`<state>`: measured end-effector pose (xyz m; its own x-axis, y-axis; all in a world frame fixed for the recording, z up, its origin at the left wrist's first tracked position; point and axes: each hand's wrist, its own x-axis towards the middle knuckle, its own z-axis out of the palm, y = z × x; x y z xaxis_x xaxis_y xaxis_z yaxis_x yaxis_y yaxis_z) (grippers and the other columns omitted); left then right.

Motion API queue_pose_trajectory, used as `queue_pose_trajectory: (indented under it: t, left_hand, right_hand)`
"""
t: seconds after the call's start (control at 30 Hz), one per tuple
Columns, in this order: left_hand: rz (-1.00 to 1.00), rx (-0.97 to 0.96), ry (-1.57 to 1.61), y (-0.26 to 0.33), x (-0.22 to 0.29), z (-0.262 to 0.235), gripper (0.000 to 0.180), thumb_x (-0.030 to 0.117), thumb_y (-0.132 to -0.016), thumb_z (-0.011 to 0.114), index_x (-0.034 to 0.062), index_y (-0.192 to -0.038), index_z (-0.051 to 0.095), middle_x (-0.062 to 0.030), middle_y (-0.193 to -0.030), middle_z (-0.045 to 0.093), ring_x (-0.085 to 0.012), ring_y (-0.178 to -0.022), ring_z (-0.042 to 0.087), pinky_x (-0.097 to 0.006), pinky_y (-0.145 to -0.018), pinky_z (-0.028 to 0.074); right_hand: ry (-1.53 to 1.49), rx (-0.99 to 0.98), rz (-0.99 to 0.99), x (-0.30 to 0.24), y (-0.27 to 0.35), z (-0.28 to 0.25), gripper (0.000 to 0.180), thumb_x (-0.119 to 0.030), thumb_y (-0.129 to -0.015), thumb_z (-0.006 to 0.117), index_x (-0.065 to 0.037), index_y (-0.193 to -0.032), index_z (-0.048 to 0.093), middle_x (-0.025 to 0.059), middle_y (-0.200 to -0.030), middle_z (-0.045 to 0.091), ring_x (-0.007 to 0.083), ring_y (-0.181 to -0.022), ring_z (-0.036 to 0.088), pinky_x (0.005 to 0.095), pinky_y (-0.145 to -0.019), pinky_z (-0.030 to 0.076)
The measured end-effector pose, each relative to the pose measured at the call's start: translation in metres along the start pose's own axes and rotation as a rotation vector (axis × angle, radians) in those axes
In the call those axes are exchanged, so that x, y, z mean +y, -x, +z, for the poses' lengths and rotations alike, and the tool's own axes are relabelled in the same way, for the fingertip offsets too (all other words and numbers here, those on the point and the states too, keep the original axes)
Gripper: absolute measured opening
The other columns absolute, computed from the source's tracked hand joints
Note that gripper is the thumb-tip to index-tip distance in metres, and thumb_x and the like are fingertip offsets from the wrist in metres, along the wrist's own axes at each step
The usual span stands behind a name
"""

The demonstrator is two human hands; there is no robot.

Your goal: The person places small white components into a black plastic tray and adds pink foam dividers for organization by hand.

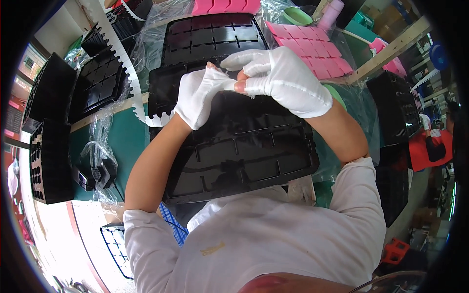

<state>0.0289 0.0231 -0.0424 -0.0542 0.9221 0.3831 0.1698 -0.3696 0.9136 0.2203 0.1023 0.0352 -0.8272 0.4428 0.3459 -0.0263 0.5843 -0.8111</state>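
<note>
Both hands wear thin white gloves with some fingertips bare, and they meet above the black plastic trays. My right hand is closed in a pinch, thumb against fingers, on white glove fabric stretched across from my left hand. My left hand is raised beside it with a bare fingertip pointing up; its other fingers are hidden in the glove. Below them a glossy black tray with moulded ridges lies in front of my body. A second black tray lies farther back.
A white saw-toothed strip curves along the left. Stacked black trays stand left and right. Pink slotted sheets, a green bowl and a pink bottle sit at the back. A black device lies left on the green tabletop.
</note>
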Motion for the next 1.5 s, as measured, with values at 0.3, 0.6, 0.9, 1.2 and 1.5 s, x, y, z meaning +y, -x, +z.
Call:
queue_pose_trajectory:
  t: [0.3,0.6,0.9,1.2,1.5]
  left_hand:
    - [0.028,0.052,-0.034,-0.002,0.005,0.006,0.054,0.036,-0.107,0.042,-0.0069,-0.089,0.069,-0.0073,-0.078,0.068,-0.0127,-0.071,0.057,-0.027,-0.071,0.046]
    - [0.09,0.215,-0.246,0.003,0.013,0.003,0.073,0.055,-0.104,0.026,-0.0049,-0.081,0.061,-0.0087,-0.066,0.055,-0.0178,-0.062,0.048,-0.03,-0.063,0.042]
    - [0.236,-0.036,-0.089,0.011,0.013,-0.005,0.098,0.084,-0.081,0.046,-0.0103,-0.099,0.066,-0.0082,-0.076,0.064,-0.0149,-0.07,0.058,-0.03,-0.063,0.048]
    - [0.613,0.147,-0.654,0.0,0.016,-0.018,0.055,0.043,-0.049,0.083,0.0019,-0.075,0.058,-0.0085,-0.063,0.05,-0.0224,-0.055,0.052,-0.03,-0.052,0.039]
    - [0.705,0.203,-0.676,0.0,0.019,-0.017,0.034,0.027,-0.062,0.076,-0.0004,-0.073,0.058,-0.0087,-0.061,0.048,-0.0234,-0.052,0.047,-0.031,-0.05,0.037]
  right_hand:
    - [-0.387,-0.127,0.318,0.005,0.001,-0.009,0.021,-0.003,-0.083,0.071,0.007,-0.102,0.072,0.013,-0.119,0.067,0.0149,-0.09,0.063,0.0264,-0.078,0.05]
    - [0.251,0.131,-0.143,0.006,-0.003,0.017,0.04,-0.025,-0.072,0.086,-0.002,-0.1,0.07,0.0262,-0.137,0.051,0.0344,-0.11,0.064,0.037,-0.096,0.048]
    - [0.168,-0.006,-0.291,-0.002,-0.01,0.028,0.032,-0.011,-0.068,0.086,-0.009,-0.097,0.074,0.0248,-0.146,0.041,0.0368,-0.131,0.049,0.0417,-0.105,0.043]
    - [0.227,0.073,-0.455,-0.006,0.008,0.031,0.019,-0.007,-0.065,0.087,-0.011,-0.076,0.071,0.0175,-0.146,0.043,0.0312,-0.129,0.049,0.048,-0.095,0.048]
    - [0.629,0.487,-0.782,-0.02,0.038,0.038,0.03,-0.003,-0.059,0.08,-0.014,-0.086,0.074,0.0065,-0.093,0.066,0.0224,-0.091,0.061,0.0448,-0.096,0.043]
